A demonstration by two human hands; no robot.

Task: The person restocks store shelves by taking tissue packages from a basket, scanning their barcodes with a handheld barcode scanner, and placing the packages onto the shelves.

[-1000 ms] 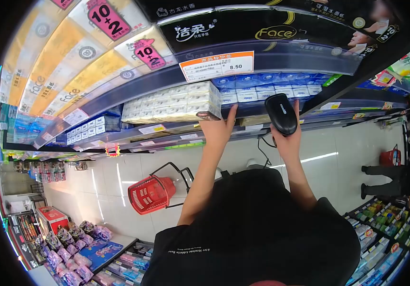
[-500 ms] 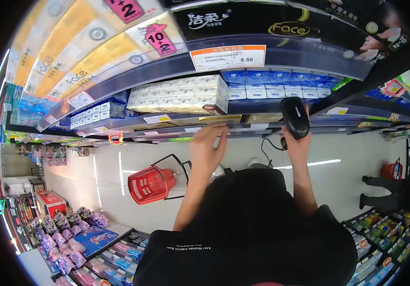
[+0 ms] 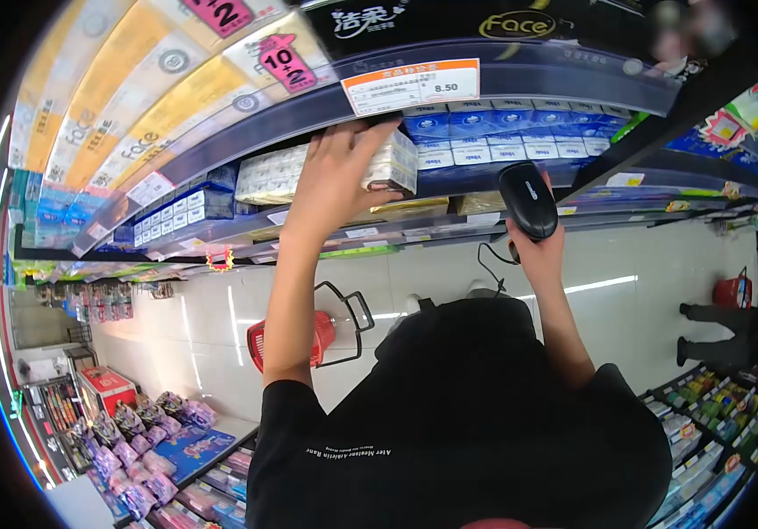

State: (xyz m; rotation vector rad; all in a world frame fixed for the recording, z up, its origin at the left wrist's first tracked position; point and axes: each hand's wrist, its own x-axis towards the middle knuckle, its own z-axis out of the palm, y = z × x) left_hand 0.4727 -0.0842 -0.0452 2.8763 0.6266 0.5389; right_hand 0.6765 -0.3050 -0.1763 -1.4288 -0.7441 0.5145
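My left hand point(image 3: 335, 181) reaches onto the shelf and grips a white multi-pack of pocket tissues point(image 3: 266, 179). Its fingers lie over the pack's top, with the thumb down at the front right end; the hand hides the pack's middle. In my right hand point(image 3: 539, 256) is a black handheld barcode scanner point(image 3: 528, 199), held in front of the shelf edge, with a thin dark cable point(image 3: 486, 256) hanging beside it. Blue and white tissue packs point(image 3: 507, 132) stand in rows right of the white pack, and more blue packs point(image 3: 170, 220) sit to its left.
Above, an orange-topped price tag point(image 3: 411, 86) reading 8.50 hangs on the upper shelf edge, below large yellow-white tissue packages point(image 3: 132, 106). A red shopping basket point(image 3: 320, 337) stands on the floor behind my left arm. Another person's dark-clothed legs point(image 3: 716, 333) are at the right.
My left hand has moved up and forward from below the shelf edge onto the white tissue pack. The scanner in my right hand has shifted slightly left and down in view.
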